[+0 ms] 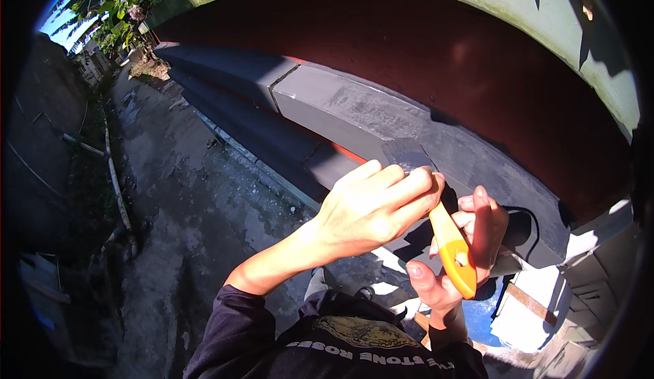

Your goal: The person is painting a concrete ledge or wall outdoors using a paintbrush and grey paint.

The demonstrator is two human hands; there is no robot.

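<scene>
My left hand is closed around a paintbrush near the base of its bristles. The paintbrush has a yellow-orange handle with a hole near its end, and dark grey bristles pointing away from me over a grey ledge. Beside the lower handle is my right hand, palm up, its thumb and fingers apart and partly behind the handle. I cannot tell whether it touches the handle. Darker grey patches mark the ledge top. A dark rounded shape with a thin curved line lies past my right hand; its kind is unclear.
A dark red wall rises behind the ledge, below a pale green surface. A lower step runs along the ledge. Concrete ground and pipes lie left. A blue container and white panel stand lower right.
</scene>
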